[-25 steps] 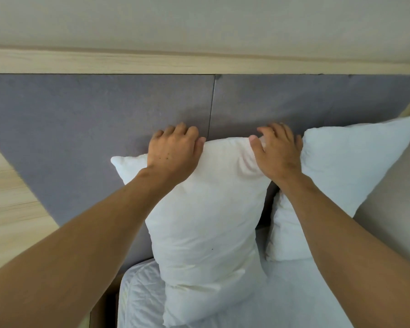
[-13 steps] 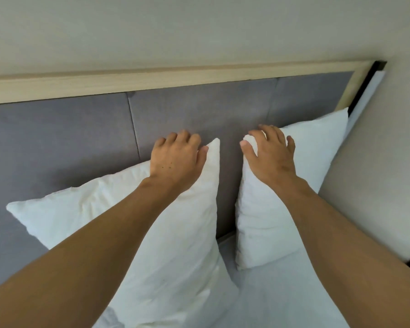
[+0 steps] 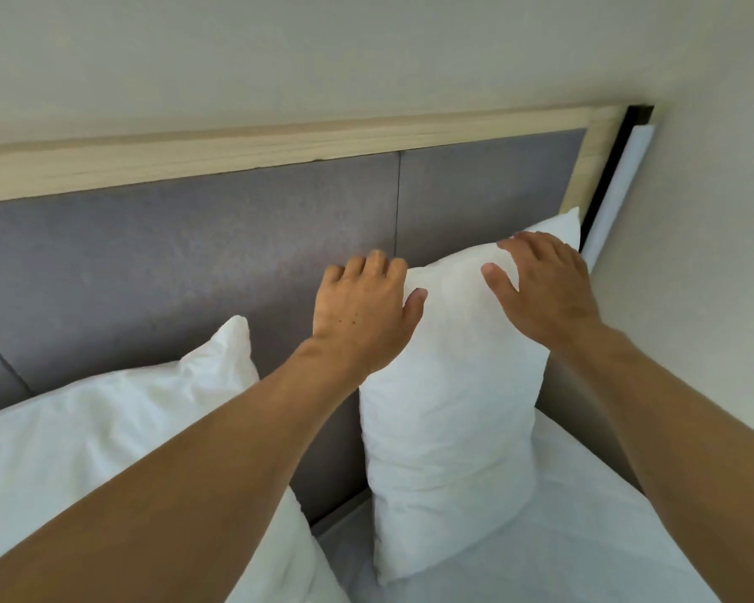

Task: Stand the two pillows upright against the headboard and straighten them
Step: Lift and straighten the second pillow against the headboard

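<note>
Two white pillows lean on the grey padded headboard [image 3: 192, 263]. The right pillow [image 3: 449, 428] stands upright near the bed's right corner. My left hand [image 3: 362, 315] holds its top left corner, fingers curled over the upper edge and thumb on the front. My right hand [image 3: 545, 289] lies flat on its top right part with fingers spread. The left pillow [image 3: 105, 428] stands at the lower left, leaning on the headboard with one corner pointing up. My left forearm crosses in front of it.
A pale wooden rail [image 3: 279, 145] caps the headboard. A beige wall [image 3: 714, 298] runs close along the bed's right side. The white sheet [image 3: 562, 537] covers the mattress below the right pillow. A gap of headboard shows between the pillows.
My left hand left the left pillow and took the right pillow's top left corner. My right hand slid toward that pillow's right corner. The view turned right.
</note>
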